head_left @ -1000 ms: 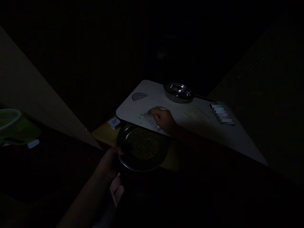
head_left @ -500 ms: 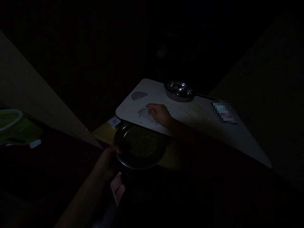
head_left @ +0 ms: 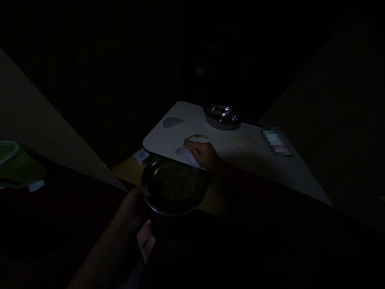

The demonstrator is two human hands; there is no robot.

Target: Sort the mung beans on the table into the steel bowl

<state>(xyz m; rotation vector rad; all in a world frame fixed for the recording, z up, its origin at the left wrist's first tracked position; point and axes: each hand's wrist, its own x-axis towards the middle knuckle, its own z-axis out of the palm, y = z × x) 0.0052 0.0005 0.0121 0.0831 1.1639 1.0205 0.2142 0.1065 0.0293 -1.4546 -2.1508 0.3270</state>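
Observation:
My left hand (head_left: 132, 208) grips the rim of a round steel plate (head_left: 159, 209), which is held tilted just below the edge of a white board (head_left: 180, 120). A layer of small green mung beans (head_left: 176, 180) lies in the plate. My right hand (head_left: 204, 155) rests on the board, on a crumpled clear plastic sheet (head_left: 188, 156). A thin patch of loose green beans (head_left: 195, 137) lies just beyond my right fingers. Dim light hides the grip of those fingers.
A steel pan (head_left: 221, 116) with a dark handle stands at the board's far edge. A half-round grey object (head_left: 173, 122) lies near the far corner, and a pixelated packet (head_left: 275, 141) at the right. A yellow surface (head_left: 126, 170) lies below the board, and a green basket (head_left: 15, 164) sits at far left.
My right hand has slid toward me, uncovering the patch of beans, and the plastic sheet has shifted with it. The view has moved slightly. My left hand still holds the plate.

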